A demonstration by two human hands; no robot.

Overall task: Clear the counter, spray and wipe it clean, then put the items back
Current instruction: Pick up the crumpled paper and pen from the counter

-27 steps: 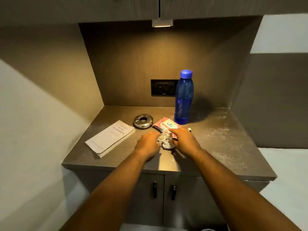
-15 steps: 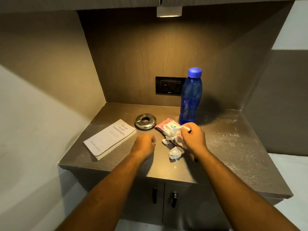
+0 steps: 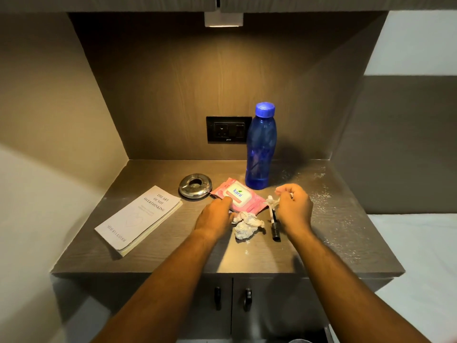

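On the brown counter (image 3: 173, 253) lie a white book (image 3: 138, 219), a round metal ashtray (image 3: 195, 186), a pink wet-wipes pack (image 3: 238, 196) and a tall blue bottle (image 3: 261, 147). A crumpled white tissue (image 3: 246, 225) sits in front of the pack, with a black-and-white pen (image 3: 274, 225) just right of it. My left hand (image 3: 215, 215) rests palm down, fingertips on the pack's near edge. My right hand (image 3: 293, 206) is curled and pinches a small white scrap of tissue (image 3: 272, 201) beside the pen.
White powder or crumbs (image 3: 329, 206) are scattered over the counter's right side. A black wall socket (image 3: 227, 129) is set in the back panel. Two cabinet doors with black handles (image 3: 232, 298) sit below the counter's front edge. Walls close in both sides.
My right hand has moved right, away from the wipes pack, carrying a small scrap of tissue. My left hand slid forward onto the pack. The crumpled tissue and the pen now lie uncovered.
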